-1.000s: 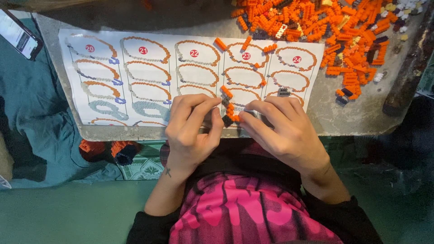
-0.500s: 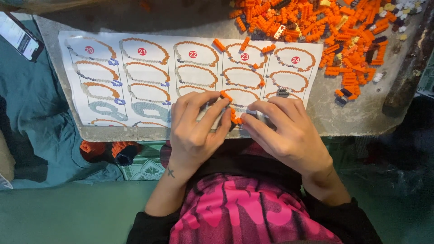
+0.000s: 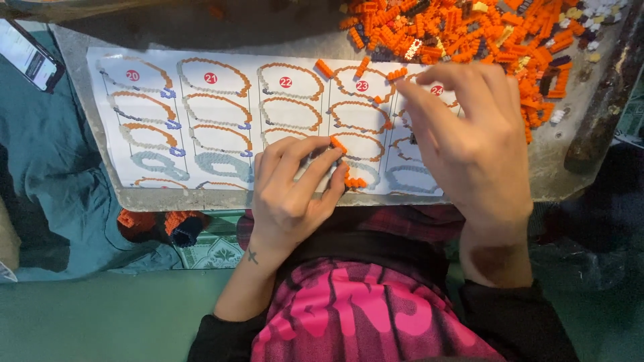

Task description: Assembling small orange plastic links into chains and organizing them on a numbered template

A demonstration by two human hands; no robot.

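We see our left hand (image 3: 295, 194) resting on the near edge of the sheet (image 3: 221, 114), its fingers curled together and pinching a small orange brick piece (image 3: 339, 143) at the fingertips. A short row of joined orange bricks (image 3: 354, 181) lies on the sheet just beside that hand's lowest finger, touching or nearly touching it; we cannot tell which. Our right hand (image 3: 463, 144) is raised over the right end of the sheet, fingers loosely spread and stretched toward the brick pile (image 3: 463, 30); we cannot tell whether it holds anything. The sheet is white and printed with rows of looped orange and grey-blue shapes and round red markers, and it lies flat on the grey worktop (image 3: 168, 30). A few loose orange bricks (image 3: 325, 68) sit on the sheet near its far edge, between the loops. The pile, mostly orange with some dark and pale pieces, covers the worktop's far right part and reaches the sheet's corner. A phone (image 3: 28, 55) lies on teal cloth (image 3: 47, 188) to the left of the worktop. Below the worktop's near edge, left of our left wrist, some orange pieces (image 3: 137, 221) rest by a dark cup-like thing (image 3: 186, 231).
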